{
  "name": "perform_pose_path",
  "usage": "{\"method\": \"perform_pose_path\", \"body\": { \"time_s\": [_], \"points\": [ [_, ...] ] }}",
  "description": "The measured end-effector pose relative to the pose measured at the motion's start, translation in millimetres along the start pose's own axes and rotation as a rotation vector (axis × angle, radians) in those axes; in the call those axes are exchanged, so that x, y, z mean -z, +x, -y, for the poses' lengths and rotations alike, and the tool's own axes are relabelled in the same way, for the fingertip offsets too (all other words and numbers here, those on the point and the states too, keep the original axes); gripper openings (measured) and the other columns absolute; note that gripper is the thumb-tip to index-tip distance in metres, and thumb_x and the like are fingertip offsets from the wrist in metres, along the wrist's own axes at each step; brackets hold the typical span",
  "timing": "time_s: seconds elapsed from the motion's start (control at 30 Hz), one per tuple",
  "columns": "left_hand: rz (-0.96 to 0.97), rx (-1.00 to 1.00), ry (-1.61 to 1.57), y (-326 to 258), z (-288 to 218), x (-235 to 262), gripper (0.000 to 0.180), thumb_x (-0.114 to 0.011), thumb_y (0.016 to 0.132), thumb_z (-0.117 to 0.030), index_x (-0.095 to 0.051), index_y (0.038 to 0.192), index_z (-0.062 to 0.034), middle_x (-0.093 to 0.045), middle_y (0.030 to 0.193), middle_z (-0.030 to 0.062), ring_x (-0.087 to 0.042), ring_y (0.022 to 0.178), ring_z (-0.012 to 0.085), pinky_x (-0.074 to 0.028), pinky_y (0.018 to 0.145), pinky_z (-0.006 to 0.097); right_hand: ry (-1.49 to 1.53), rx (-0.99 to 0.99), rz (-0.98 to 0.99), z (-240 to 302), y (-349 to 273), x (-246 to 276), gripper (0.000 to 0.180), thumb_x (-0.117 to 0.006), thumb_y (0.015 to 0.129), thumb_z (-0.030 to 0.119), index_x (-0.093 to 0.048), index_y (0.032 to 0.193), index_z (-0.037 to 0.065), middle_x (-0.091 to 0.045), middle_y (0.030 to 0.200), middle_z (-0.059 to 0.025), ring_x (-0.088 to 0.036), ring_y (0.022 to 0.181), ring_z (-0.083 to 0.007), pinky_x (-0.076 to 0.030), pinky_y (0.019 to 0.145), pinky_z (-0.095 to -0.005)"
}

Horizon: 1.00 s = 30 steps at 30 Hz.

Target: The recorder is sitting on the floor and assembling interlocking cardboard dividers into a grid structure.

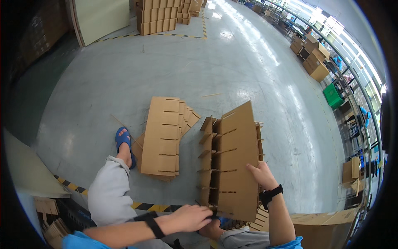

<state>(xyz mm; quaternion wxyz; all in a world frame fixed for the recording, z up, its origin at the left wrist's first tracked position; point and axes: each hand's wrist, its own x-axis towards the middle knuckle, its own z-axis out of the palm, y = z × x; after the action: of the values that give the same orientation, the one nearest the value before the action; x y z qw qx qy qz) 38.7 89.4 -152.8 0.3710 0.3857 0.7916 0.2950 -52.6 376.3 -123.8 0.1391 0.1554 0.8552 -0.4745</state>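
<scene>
A slotted cardboard sheet [238, 166] stands tilted against a partly assembled cardboard divider grid [206, 166] on the floor in front of me. My right hand [263, 176] grips the sheet's right edge, thumb on its face and fingers behind. At the near end of the grid is my left hand [190, 218], its fingers bent and pressed together by the sheet's lower left corner. What those fingertips hold, if anything, is hidden. To the left lies a fanned stack of slotted cardboard sheets [160, 137], between my feet.
Stacked divider grids [157, 18] stand at the far left near a pale panel [102, 18]. A cardboard box [323, 220] is at the near right. Beyond a metal railing [356, 79] on the right are workers, boxes and a green crate [333, 96]. Black-and-yellow tape [153, 206] marks the floor.
</scene>
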Motion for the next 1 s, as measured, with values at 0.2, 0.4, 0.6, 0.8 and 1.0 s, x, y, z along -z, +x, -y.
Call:
{"method": "perform_pose_path", "body": {
  "time_s": [0.2, 0.4, 0.6, 0.8, 1.0],
  "points": [
    [0.345, 0.234, 0.16, -19, 15, 15, 0.038, -0.05, 0.098, -0.041, -0.055, 0.126, -0.0158, -0.064, 0.116, 0.0141, -0.061, 0.114, 0.0337, -0.048, 0.09, 0.052, -0.158, -0.032, -0.012, -6, 6, -26, 0.032, -0.059, 0.092, 0.02, -0.063, 0.102, -0.011, -0.07, 0.083, -0.0188, -0.068, 0.077, -0.0219, -0.052, 0.071, -0.0347],
    [0.209, 0.197, 0.201, -6, 43, -25, 0.039, -0.054, 0.095, -0.04, -0.056, 0.127, -0.0183, -0.063, 0.112, 0.0162, -0.06, 0.11, 0.0341, -0.043, 0.09, 0.051, -0.157, 0.004, -0.025, 8, 8, -25, 0.031, -0.059, 0.09, 0.02, -0.064, 0.1, -0.01, -0.071, 0.081, -0.0188, -0.068, 0.074, -0.0235, -0.052, 0.069, -0.0354],
    [0.094, 0.123, 0.408, -7, 33, -38, 0.035, -0.054, 0.096, -0.037, -0.058, 0.125, -0.0182, -0.063, 0.108, 0.0154, -0.061, 0.105, 0.0329, -0.042, 0.089, 0.052, -0.2, -0.036, -0.059, 20, 2, -21, 0.03, -0.06, 0.091, 0.02, -0.065, 0.098, -0.009, -0.069, 0.076, -0.0118, -0.065, 0.07, -0.0165, -0.051, 0.065, -0.0337],
    [0.094, 0.073, 0.425, -14, 20, -47, 0.036, -0.057, 0.095, -0.037, -0.059, 0.124, -0.0175, -0.064, 0.105, 0.015, -0.061, 0.102, 0.0323, -0.042, 0.088, 0.052, -0.05, -0.008, -0.081, 32, -7, -21, 0.03, -0.059, 0.092, 0.021, -0.063, 0.094, -0.009, -0.065, 0.07, -0.0122, -0.06, 0.067, -0.0131, -0.05, 0.063, -0.0341],
    [0.116, 0.047, 0.435, -12, 23, -45, 0.035, -0.058, 0.094, -0.038, -0.059, 0.123, -0.0178, -0.064, 0.104, 0.0147, -0.062, 0.101, 0.0329, -0.043, 0.088, 0.052, -0.261, 0.017, -0.047, 16, 19, -46, 0.03, -0.058, 0.091, 0.021, -0.061, 0.095, -0.009, -0.065, 0.072, -0.0204, -0.065, 0.066, -0.0232, -0.05, 0.064, -0.0371]
  ]
}}
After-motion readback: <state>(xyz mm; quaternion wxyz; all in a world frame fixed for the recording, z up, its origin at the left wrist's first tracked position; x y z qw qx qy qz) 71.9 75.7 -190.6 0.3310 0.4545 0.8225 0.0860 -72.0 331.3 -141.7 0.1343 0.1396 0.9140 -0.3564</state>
